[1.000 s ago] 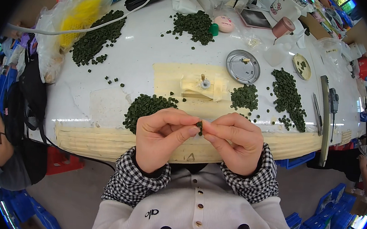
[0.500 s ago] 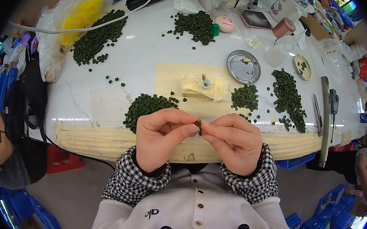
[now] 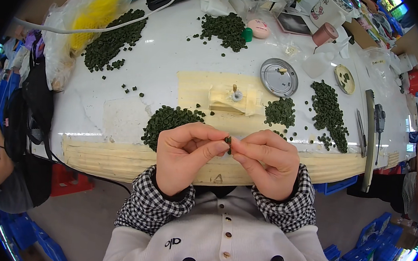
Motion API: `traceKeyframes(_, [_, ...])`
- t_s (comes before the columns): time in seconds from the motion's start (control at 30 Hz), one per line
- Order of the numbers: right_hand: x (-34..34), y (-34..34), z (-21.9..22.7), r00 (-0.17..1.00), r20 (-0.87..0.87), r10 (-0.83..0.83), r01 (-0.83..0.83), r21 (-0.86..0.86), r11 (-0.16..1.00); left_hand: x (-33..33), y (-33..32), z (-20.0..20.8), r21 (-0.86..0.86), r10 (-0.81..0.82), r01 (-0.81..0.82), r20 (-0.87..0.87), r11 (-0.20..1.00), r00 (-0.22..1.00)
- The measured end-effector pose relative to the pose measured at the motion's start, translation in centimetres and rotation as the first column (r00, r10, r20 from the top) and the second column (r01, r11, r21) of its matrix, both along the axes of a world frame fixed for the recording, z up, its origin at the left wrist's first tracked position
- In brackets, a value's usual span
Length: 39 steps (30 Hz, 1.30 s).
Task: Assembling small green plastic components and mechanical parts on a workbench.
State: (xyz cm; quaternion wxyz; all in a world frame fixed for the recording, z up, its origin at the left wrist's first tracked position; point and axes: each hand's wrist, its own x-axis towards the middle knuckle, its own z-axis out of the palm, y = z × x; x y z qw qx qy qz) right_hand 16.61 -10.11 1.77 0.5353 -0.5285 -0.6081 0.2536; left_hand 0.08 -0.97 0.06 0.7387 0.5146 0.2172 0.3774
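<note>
Thumb and forefinger of my left hand (image 3: 185,154) are closed in a pinch on a small dark green piece (image 3: 228,141). From the other side, my right hand (image 3: 267,160) pinches the same piece, so the fingertips nearly meet around it. The fingers cover most of it, and its exact kind cannot be made out. Just beyond my left hand lies a pile of small dark green round pieces (image 3: 166,122). A smaller heap of similar pieces (image 3: 279,112) lies beyond my right hand. Between them, a small fixture with an upright pin (image 3: 235,96) is taped to the table.
A round metal lid (image 3: 278,77) and long green piles (image 3: 328,111) lie to the right, near tweezers (image 3: 361,133) and a slim tool (image 3: 379,119). More green pieces (image 3: 225,30) are at the back. A white cable (image 3: 98,32) crosses the left. Padded tape (image 3: 112,159) lines the front edge.
Both hands keep their pinch on the small green piece, which shows slightly more between the fingertips. The whole view has shifted a little; the piles look the same.
</note>
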Motion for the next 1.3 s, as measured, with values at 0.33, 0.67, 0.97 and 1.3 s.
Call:
traceKeyframes(0.33, [-0.2, 0.0, -0.1, 1.000, -0.013, -0.011, 0.011, 0.004, 1.000, 0.0, 0.0, -0.1, -0.017, -0.010, 0.011, 0.012, 1.000, 1.000])
traceKeyframes(0.67, [1.2, 0.5, 2.3, 0.970, 0.092, -0.226, 0.217, 0.101, 0.971, -0.1, 0.0, 0.0, -0.051, 0.035, -0.035, 0.007, 0.998, 0.999])
traceKeyframes(0.97, [3.4, 5.5, 4.4, 0.789, 0.559, -0.255, 0.193, 0.169, 0.967, -0.1, -0.1, 0.0, -0.035, 0.098, -0.098, 0.012, 0.995, 0.995])
traceKeyframes(1.3, [3.4, 6.8, 2.9, 0.798, 0.564, -0.211, 0.158, 0.141, 0.977, -0.2, -0.1, 0.0, -0.034, 0.100, -0.100, 0.009, 0.994, 0.995])
